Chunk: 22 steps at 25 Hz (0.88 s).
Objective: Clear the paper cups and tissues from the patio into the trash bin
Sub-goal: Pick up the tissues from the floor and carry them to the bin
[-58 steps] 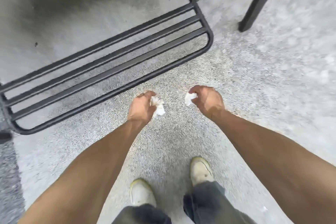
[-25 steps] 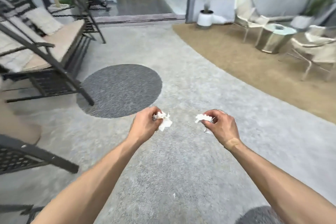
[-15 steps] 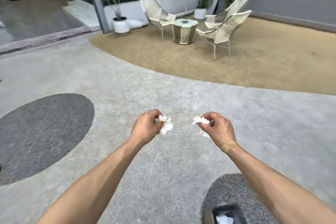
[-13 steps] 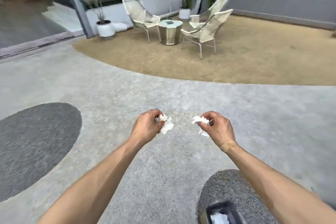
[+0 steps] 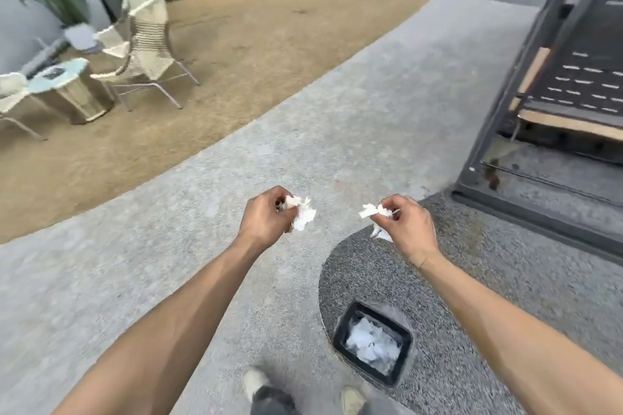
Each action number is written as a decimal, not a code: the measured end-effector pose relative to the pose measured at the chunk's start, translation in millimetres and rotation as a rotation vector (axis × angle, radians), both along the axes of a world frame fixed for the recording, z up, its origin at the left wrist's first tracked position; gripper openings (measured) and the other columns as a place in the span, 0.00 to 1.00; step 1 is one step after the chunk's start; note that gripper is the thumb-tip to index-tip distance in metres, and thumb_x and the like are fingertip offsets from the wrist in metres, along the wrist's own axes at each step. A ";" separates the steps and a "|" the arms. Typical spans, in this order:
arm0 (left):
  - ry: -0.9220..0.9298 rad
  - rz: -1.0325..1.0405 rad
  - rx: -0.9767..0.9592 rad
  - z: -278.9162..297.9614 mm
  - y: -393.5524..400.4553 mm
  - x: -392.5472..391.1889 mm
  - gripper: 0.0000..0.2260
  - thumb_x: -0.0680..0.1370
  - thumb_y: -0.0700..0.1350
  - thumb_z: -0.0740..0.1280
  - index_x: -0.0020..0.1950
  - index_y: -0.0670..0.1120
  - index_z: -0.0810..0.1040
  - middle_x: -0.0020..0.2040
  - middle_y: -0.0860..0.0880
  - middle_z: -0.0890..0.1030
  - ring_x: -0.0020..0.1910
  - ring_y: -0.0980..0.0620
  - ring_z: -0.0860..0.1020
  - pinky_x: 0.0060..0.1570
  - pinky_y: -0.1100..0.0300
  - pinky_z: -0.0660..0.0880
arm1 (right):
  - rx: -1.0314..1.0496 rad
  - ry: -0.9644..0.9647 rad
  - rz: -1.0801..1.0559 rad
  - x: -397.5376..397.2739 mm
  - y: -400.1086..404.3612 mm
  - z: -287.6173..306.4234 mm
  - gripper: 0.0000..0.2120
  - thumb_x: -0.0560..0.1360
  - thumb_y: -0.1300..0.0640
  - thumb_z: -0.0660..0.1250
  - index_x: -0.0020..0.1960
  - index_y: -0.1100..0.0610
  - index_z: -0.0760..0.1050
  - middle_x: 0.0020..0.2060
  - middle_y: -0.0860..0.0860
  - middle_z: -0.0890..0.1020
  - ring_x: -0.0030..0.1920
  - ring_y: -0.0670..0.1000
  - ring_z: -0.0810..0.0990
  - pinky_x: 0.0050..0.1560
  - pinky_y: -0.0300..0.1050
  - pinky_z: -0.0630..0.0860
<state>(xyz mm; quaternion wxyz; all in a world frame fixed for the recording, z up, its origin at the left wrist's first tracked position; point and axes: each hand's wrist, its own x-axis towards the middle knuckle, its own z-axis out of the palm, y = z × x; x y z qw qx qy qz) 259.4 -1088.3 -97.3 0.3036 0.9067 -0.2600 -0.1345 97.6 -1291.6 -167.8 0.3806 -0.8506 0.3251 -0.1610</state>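
I have each hand pinched shut on a crumpled tissue, left hand (image 5: 266, 221) on one (image 5: 302, 214), right hand (image 5: 406, 226) on another (image 5: 376, 217), both carried out ahead of the trash bin (image 5: 372, 344) standing near my feet, ready for the drop.

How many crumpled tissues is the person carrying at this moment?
2: one tissue in the left hand, another tissue in the right hand. More may be balled inside either fist.
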 end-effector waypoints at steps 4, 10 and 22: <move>0.075 -0.195 0.060 -26.5 -64.5 -28.2 0.04 0.75 0.42 0.69 0.48 0.48 0.77 0.34 0.48 0.82 0.25 0.62 0.77 0.22 0.71 0.65 | 0.059 0.066 -0.219 -67.6 -18.1 -25.4 0.13 0.70 0.46 0.72 0.52 0.50 0.78 0.47 0.46 0.78 0.39 0.41 0.75 0.39 0.38 0.70; 0.131 -0.465 0.188 -72.7 -107.1 -69.3 0.05 0.75 0.43 0.70 0.49 0.50 0.77 0.34 0.49 0.82 0.28 0.58 0.78 0.22 0.71 0.65 | 0.129 0.107 -0.486 -133.6 8.4 -56.6 0.12 0.70 0.47 0.73 0.51 0.49 0.77 0.45 0.44 0.75 0.38 0.38 0.74 0.38 0.33 0.67; 0.371 -0.474 0.289 -193.3 -62.5 -56.9 0.13 0.76 0.47 0.72 0.58 0.46 0.78 0.57 0.49 0.81 0.41 0.57 0.77 0.35 0.71 0.69 | 0.333 0.236 -0.723 -123.7 109.0 -139.5 0.12 0.73 0.55 0.72 0.55 0.55 0.78 0.52 0.51 0.81 0.41 0.45 0.78 0.42 0.35 0.72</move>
